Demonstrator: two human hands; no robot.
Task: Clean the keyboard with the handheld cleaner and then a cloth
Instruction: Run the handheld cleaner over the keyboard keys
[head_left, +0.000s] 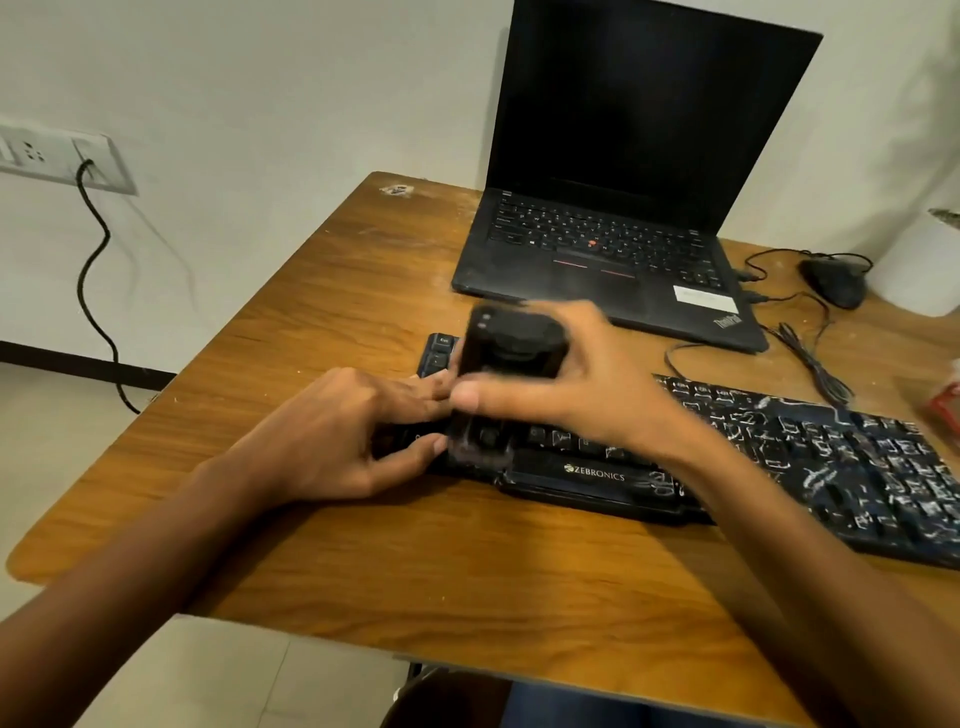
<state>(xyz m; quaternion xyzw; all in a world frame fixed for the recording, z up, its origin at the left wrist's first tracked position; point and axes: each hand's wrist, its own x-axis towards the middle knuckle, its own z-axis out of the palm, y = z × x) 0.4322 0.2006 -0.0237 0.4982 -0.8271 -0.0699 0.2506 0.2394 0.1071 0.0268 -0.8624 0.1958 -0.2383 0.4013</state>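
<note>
A black Zebronics keyboard (810, 457) lies across the wooden table, its right half speckled with white debris. My right hand (587, 384) grips a black handheld cleaner (506, 358) that stands upright on the keyboard's left part, its brush end down on the keys. My left hand (332, 436) holds the keyboard's left end, fingers on top and thumb at the front edge. The cleaner is blurred by motion. No cloth is in view.
An open black laptop (618, 208) stands behind the keyboard. A black mouse (834, 283) with its cable lies at the back right, beside a white object (919, 275). Something red (948, 405) sits at the right edge. A wall socket (57, 156) with a cable is at left.
</note>
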